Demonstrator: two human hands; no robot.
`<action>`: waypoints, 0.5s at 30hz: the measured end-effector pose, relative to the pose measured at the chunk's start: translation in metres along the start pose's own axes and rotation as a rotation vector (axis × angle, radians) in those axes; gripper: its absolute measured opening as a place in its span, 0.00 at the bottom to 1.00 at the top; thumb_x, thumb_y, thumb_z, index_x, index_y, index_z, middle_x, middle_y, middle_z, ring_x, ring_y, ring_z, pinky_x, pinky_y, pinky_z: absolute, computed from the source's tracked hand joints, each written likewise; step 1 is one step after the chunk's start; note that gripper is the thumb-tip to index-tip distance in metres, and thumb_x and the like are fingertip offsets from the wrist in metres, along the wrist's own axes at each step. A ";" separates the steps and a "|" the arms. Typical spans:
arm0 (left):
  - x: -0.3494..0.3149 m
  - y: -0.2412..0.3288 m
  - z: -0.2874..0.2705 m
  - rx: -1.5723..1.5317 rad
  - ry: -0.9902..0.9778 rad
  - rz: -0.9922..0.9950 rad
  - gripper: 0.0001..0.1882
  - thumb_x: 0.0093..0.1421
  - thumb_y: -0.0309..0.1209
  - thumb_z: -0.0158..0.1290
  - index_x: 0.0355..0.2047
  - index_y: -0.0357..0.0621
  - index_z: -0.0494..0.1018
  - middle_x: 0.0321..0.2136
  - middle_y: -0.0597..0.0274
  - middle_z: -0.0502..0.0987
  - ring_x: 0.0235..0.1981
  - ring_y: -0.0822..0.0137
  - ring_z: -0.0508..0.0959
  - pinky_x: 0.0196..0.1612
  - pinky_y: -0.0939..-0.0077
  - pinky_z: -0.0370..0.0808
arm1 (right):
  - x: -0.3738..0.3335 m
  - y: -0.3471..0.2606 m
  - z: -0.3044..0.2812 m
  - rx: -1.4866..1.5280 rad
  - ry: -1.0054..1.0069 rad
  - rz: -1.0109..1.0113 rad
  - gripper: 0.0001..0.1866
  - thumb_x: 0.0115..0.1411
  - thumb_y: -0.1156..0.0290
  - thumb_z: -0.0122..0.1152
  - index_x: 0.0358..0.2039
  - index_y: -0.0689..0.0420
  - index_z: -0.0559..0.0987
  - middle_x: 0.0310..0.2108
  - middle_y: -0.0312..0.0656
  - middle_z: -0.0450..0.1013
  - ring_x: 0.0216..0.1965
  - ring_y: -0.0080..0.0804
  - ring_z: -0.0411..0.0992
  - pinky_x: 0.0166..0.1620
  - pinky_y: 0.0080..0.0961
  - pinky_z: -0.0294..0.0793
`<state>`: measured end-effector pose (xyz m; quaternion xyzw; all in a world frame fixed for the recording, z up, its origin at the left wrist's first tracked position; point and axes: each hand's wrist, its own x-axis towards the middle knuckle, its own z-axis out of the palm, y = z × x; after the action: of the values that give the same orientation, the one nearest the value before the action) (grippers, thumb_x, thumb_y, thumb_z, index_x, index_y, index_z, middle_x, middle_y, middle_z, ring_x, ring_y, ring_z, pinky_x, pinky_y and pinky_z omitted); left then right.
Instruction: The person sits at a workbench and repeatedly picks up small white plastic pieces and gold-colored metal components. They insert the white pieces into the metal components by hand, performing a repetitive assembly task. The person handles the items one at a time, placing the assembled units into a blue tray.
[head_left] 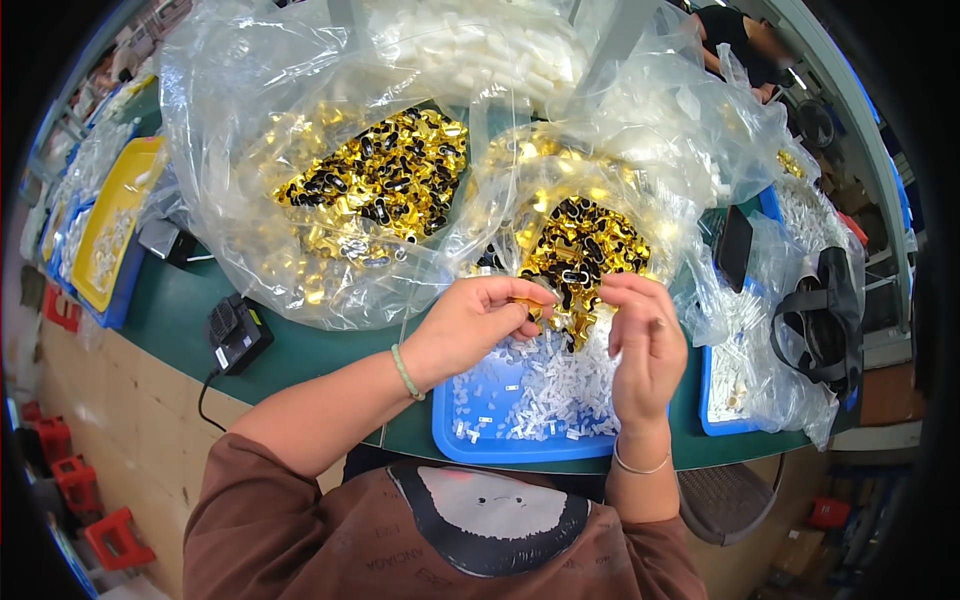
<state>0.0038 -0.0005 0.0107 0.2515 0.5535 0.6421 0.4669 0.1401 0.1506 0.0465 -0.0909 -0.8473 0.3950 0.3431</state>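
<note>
My left hand (470, 318) is closed in a pinch on a small gold metal piece (533, 309), above a blue tray. My right hand (648, 345) is raised over the tray's right side, fingers loosely bent and apart, with nothing visible between them. Between and beyond my hands, a heap of gold and black small parts (580, 250) spills from a clear plastic bag towards the tray. In the blue tray (450, 448) lie many small white strips (565, 390) and little translucent pieces. My fingers partly cover the gold piece.
Another clear bag (230, 240) of gold and black parts lies open at left. Behind are bags of white pieces (520, 55). A black device (238, 335), yellow tray (115, 225), phone (734, 248), second blue tray (728, 425) and black bag (825, 320) surround the green table (330, 352).
</note>
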 end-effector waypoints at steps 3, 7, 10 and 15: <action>0.002 -0.002 0.000 -0.058 0.036 0.010 0.16 0.67 0.26 0.45 0.52 0.35 0.72 0.45 0.57 0.78 0.42 0.72 0.78 0.49 0.77 0.76 | 0.003 0.007 -0.005 -0.106 0.090 -0.201 0.21 0.71 0.63 0.42 0.30 0.64 0.79 0.39 0.45 0.74 0.33 0.29 0.71 0.36 0.20 0.70; 0.005 -0.006 -0.004 -0.386 -0.004 -0.002 0.18 0.69 0.27 0.44 0.56 0.33 0.68 0.51 0.54 0.75 0.51 0.68 0.76 0.56 0.75 0.73 | -0.005 0.012 -0.010 0.484 0.113 0.123 0.18 0.72 0.65 0.42 0.28 0.61 0.72 0.36 0.45 0.71 0.26 0.21 0.71 0.27 0.14 0.68; 0.004 -0.003 -0.006 -0.386 -0.013 -0.003 0.20 0.70 0.29 0.43 0.58 0.32 0.65 0.53 0.53 0.73 0.55 0.66 0.74 0.59 0.74 0.71 | 0.002 -0.001 -0.005 0.615 0.153 0.267 0.08 0.69 0.73 0.48 0.32 0.62 0.72 0.34 0.44 0.71 0.29 0.23 0.73 0.32 0.17 0.74; 0.004 -0.005 -0.004 -0.401 -0.015 -0.002 0.20 0.70 0.31 0.43 0.59 0.33 0.65 0.54 0.54 0.73 0.55 0.66 0.73 0.60 0.73 0.70 | -0.005 0.001 -0.002 0.440 -0.028 0.216 0.08 0.59 0.85 0.59 0.40 0.67 0.76 0.41 0.45 0.75 0.39 0.27 0.76 0.43 0.20 0.77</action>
<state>0.0000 0.0009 0.0036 0.1577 0.4114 0.7370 0.5125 0.1451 0.1505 0.0443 -0.0986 -0.7311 0.6055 0.2988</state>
